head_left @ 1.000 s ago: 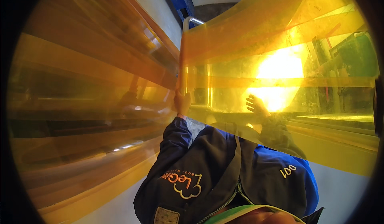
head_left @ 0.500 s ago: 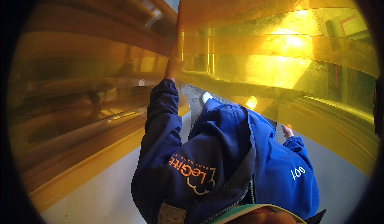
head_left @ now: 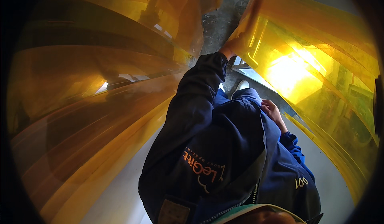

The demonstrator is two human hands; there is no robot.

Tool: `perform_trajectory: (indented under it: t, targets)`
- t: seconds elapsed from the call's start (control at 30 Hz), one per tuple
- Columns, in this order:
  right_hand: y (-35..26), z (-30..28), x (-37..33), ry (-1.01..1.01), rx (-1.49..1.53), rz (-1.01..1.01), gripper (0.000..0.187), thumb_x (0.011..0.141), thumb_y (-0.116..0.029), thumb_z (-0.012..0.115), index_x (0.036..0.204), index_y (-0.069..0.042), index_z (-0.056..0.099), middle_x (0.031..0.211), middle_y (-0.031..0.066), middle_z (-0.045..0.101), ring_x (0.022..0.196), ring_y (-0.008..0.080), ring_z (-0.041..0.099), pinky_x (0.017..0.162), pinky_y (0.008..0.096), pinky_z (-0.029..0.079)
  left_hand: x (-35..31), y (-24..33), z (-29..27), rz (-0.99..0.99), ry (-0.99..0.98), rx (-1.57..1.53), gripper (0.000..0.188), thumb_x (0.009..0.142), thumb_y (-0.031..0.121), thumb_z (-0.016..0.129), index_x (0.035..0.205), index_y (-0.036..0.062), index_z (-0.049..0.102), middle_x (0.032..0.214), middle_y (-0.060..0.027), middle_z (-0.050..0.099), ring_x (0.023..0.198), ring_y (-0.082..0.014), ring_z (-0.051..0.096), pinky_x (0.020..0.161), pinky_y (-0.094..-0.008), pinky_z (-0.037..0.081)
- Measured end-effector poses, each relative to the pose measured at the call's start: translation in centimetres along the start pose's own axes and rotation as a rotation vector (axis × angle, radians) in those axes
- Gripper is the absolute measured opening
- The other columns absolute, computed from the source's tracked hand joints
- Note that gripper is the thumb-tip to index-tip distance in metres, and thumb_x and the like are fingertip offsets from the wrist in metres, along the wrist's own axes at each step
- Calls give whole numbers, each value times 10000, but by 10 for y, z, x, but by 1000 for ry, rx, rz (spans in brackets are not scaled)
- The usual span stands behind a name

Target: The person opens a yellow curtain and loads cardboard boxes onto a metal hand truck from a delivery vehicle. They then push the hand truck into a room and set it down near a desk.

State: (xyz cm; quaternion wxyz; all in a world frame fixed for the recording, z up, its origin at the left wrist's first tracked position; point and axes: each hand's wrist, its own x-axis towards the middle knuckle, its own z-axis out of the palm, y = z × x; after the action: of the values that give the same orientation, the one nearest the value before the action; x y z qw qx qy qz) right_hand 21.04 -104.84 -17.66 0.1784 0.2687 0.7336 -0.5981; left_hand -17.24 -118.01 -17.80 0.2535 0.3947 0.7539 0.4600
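Yellow see-through plastic strips hang as a curtain on the right. My left hand reaches forward to their near left edge and touches it; its fingers are blurred and partly covered by the plastic, so their grip cannot be made out. My right hand is low beside my body, close to the front of my blue jacket. Its fingers are loosely bent and a little apart, with nothing in them. More amber strips spread out on the left.
Between the two groups of strips is a gap showing grey floor. My white shoes stand below it. A metal-framed edge shows beyond the right strips. Bright light glares through the plastic.
My left hand and the right strips' edge have moved right, widening the gap. My right hand has come in from the side toward my body.
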Motion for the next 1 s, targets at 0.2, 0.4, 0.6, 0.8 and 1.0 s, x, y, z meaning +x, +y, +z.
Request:
perform_trajectory:
  t: [0.2,0.4,0.6,0.8,1.0]
  targets:
    - [22,-14,-10,117,-166,260,416,902,-281,659,1207,-3,604,1138,193,670,1069,253,645,905,351,509,1,4,0,-166,-37,149,758,757,564,703,1201,-13,494,1155,-235,597,1049,-379,610,891,-420,481]
    - [102,-40,-51,267,-197,386,388,878,-303,680,1145,-24,646,1092,171,693,991,244,675,860,325,521,-6,21,3,-242,108,150,712,757,561,693,1187,25,507,1108,-232,627,1024,-406,616,874,-450,488]
    - [100,-38,-28,479,-154,401,426,852,-312,689,1161,-23,639,1094,168,695,1002,274,675,877,343,526,-7,25,15,-237,234,104,577,791,421,721,1180,35,541,1103,-228,643,1026,-390,620,831,-462,500]
    - [76,-29,-18,389,-81,164,435,854,-307,677,1170,-11,637,1100,176,691,1031,281,665,891,362,526,-6,-5,18,82,246,13,423,881,283,680,1145,-17,543,986,-130,636,876,-269,620,777,-375,483]
    - [122,-101,-68,612,218,187,422,844,-312,676,1160,-33,653,1081,153,698,1013,259,671,884,351,528,-18,22,28,-197,201,-121,408,937,265,628,1244,25,506,1043,-67,576,901,-168,559,761,-319,485]
